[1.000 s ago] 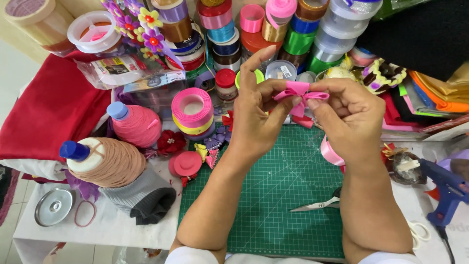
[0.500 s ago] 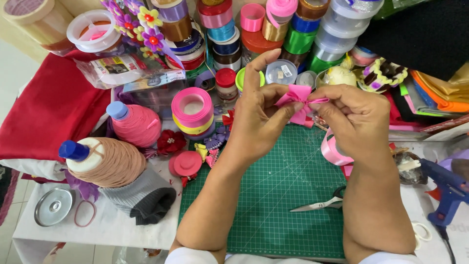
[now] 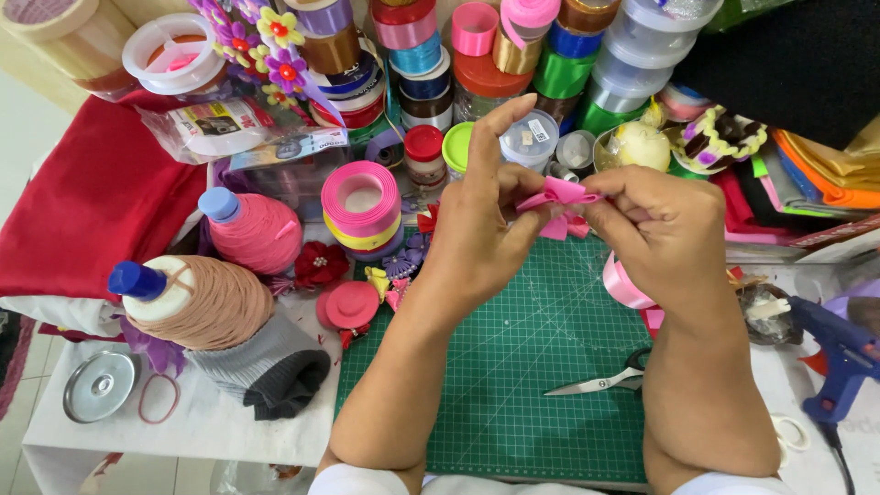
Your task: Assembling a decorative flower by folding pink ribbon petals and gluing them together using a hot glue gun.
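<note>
Centre of frame: your left hand (image 3: pixel 481 229) is partly closed, thumb and middle fingers pinched on the small pink satin ribbon bow (image 3: pixel 559 203), index finger pointing up. Your right hand (image 3: pixel 665 229) is closed, fingertips gripping the bow's right side. A pink ribbon tail (image 3: pixel 625 284) hangs below the right hand. Beneath both: green gridded cutting mat (image 3: pixel 513 385) on the white table (image 3: pixel 197 422), silver scissors (image 3: pixel 600 380) lying on the mat at lower right. Blue glue gun (image 3: pixel 839 353) at right edge; stacked ribbon spools (image 3: pixel 362 206) left of centre.
</note>
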